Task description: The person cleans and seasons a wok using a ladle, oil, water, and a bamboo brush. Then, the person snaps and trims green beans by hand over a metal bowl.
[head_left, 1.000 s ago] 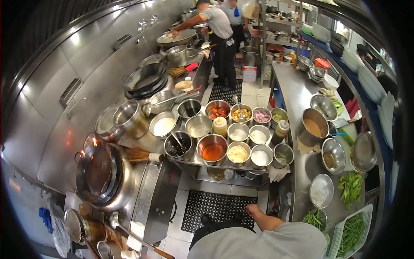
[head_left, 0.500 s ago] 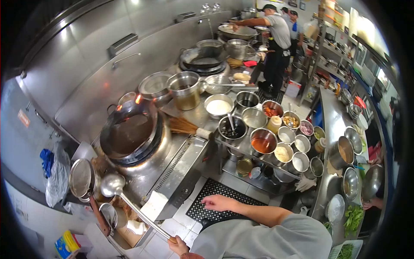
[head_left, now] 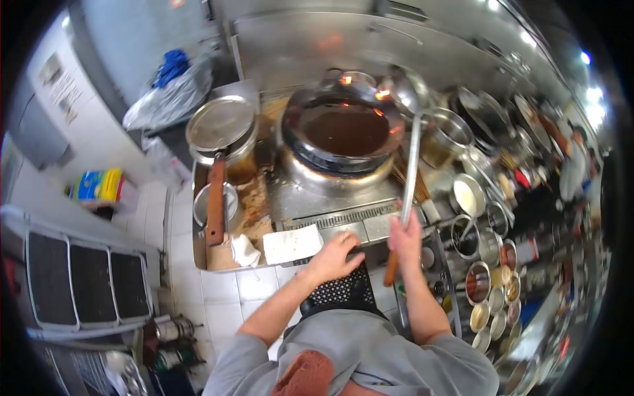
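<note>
My right hand [head_left: 405,237] is closed around the long handle of a large steel ladle [head_left: 413,158] with a wooden end. The ladle's bowl is up at the far right side of a wok [head_left: 294,132], which holds dark liquid [head_left: 347,129]. Whether the bowl touches the wok's rim I cannot tell. My left hand [head_left: 335,256] is empty, with its fingers loosely bent and partly apart, close to the stove's front edge. A folded white cloth [head_left: 292,244] lies just left of it.
A strainer [head_left: 221,123] with a wooden handle rests over a pot on the left. A bamboo brush [head_left: 419,191] lies right of the wok. Several seasoning containers [head_left: 478,282] stand further right. Behind them, a person [head_left: 576,168] stands. A stepladder [head_left: 89,280] is at lower left.
My view has swung left toward the wok. The ladle has gone from my left hand to my right, and its bowl has risen from the stove's left side to the wok's right.
</note>
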Tool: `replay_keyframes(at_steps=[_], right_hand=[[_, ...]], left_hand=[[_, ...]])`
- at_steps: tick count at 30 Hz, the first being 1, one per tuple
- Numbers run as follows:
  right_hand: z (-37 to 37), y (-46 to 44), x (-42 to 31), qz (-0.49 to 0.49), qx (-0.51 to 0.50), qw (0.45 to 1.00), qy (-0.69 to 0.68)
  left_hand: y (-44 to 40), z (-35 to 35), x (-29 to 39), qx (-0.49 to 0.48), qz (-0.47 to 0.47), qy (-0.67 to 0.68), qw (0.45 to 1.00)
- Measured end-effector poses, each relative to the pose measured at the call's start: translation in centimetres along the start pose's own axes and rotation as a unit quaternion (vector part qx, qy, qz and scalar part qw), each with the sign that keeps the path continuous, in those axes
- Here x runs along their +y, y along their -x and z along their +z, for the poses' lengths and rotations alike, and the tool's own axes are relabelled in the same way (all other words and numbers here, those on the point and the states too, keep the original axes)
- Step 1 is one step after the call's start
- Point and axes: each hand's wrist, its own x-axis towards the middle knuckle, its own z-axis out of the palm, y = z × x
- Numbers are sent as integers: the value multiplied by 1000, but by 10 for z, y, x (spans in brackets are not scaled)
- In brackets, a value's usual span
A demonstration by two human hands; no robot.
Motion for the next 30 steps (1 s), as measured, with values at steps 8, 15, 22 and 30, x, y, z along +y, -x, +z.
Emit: replay_keyframes(at_steps=[8, 15, 22, 30], right_hand=[[-56, -48, -39, 99, 4, 994, -36], [-143, -155, -31, 66, -166, 984, 9], [-153, -232, -23, 75, -210, 970, 99], [-134, -245, -29, 106, -257, 950, 139]], left_hand=[[-186, -42, -29, 102, -39, -295, 949], [-225, 14, -83, 79, -177, -413, 890], [-226, 25, -54, 162, -135, -398, 893], [-96, 22, 4, 184, -87, -157, 966]])
